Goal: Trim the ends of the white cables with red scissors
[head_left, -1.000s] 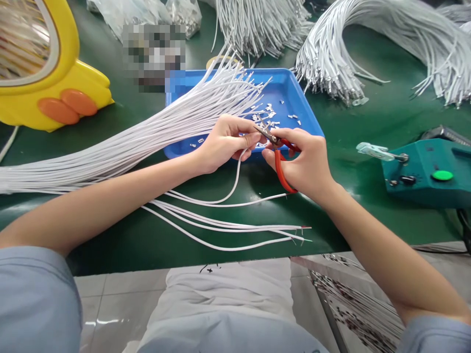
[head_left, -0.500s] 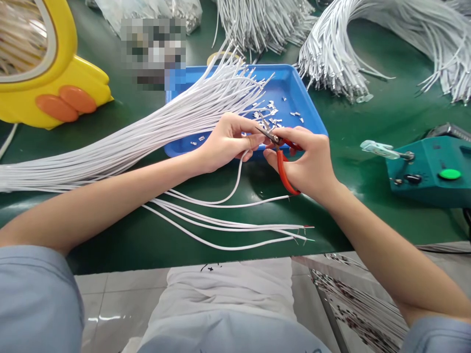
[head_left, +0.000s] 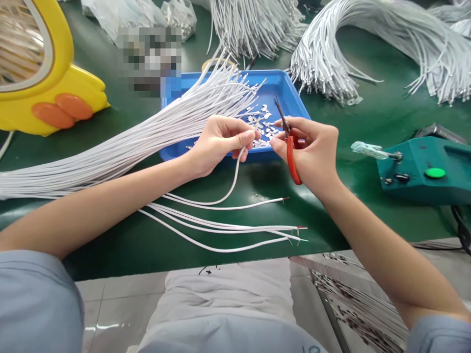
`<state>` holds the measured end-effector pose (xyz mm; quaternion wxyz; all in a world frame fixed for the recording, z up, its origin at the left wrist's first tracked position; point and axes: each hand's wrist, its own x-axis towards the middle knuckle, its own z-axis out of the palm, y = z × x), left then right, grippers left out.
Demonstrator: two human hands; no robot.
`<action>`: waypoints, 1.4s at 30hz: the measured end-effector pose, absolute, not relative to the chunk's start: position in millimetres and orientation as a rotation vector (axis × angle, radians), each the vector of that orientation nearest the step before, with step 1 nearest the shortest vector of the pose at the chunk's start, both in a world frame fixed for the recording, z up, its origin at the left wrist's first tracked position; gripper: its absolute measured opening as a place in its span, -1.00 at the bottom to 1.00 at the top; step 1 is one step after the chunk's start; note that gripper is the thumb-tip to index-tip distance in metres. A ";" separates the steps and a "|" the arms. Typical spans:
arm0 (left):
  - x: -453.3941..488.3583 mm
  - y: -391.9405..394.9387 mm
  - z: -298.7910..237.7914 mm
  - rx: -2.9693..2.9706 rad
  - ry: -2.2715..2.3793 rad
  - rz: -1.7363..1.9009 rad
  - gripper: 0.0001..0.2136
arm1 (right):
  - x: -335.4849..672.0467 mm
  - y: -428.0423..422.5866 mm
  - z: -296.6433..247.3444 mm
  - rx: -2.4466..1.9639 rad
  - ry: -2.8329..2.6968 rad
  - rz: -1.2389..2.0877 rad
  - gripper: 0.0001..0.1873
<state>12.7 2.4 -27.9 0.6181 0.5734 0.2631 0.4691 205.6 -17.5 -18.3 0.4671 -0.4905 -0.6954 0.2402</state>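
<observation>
My left hand (head_left: 219, 143) pinches the end of a white cable (head_left: 232, 184) that curves down onto the green table. My right hand (head_left: 312, 149) grips red-handled scissors (head_left: 290, 142), blades pointing up and away from the cable end. Both hands hover at the near edge of a blue tray (head_left: 290, 93) holding several small metal terminals (head_left: 263, 122). A thick bundle of white cables (head_left: 121, 147) fans across the tray from the left. A few loose cables with stripped ends (head_left: 235, 228) lie below my hands.
A yellow duck-shaped fan (head_left: 40, 73) stands at the left. A teal machine with a green button (head_left: 434, 169) sits at the right. More white cable bundles (head_left: 368, 44) and plastic bags (head_left: 125, 12) lie at the back. The table edge runs near my lap.
The scissors have come away from the cable end and swung upright; my right hand shifted slightly right. My left hand keeps its pinch on the cable.
</observation>
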 end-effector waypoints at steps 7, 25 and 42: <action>16.7 -1.5 -24.2 1.434 0.572 0.968 -0.74 | 199.1 -26.4 -14.3 -0.956 -1.587 0.738 -0.78; 19.7 -2.9 -24.1 1.474 0.553 0.944 -0.81 | 198.5 -27.8 -12.8 -0.931 -1.558 0.830 -0.72; 16.3 0.4 -26.5 1.496 0.507 0.823 -0.73 | 197.3 -27.5 -14.8 -0.874 -1.564 0.926 -0.70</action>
